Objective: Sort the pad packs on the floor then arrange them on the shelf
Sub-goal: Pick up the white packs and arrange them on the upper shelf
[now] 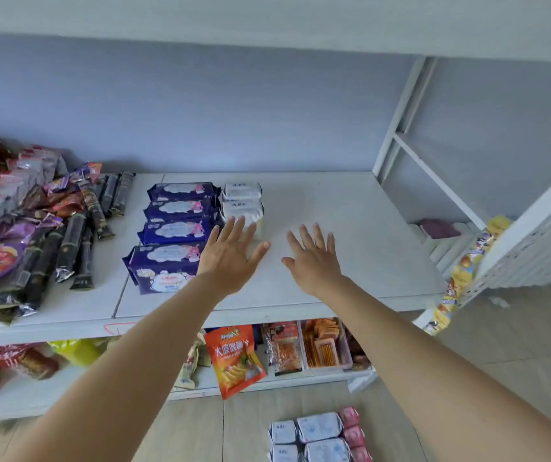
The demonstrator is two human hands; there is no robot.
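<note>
Several dark blue pad packs [177,228] lie in a column on the white shelf [350,228]. Right beside them is a column of white pad packs [243,191]. My left hand [230,255] hovers flat with spread fingers over the nearest white pack, partly hiding it. My right hand [314,258] is spread flat above the bare shelf to the right and holds nothing. On the floor below, more white packs [304,435] and small pink packs [352,431] lie in rows.
Snack bars and wrapped sweets [44,235] are heaped on the shelf's left part. The lower shelf holds an orange chip bag [234,355] and a clear bin of snacks [322,345]. A white rack [434,155] stands at right.
</note>
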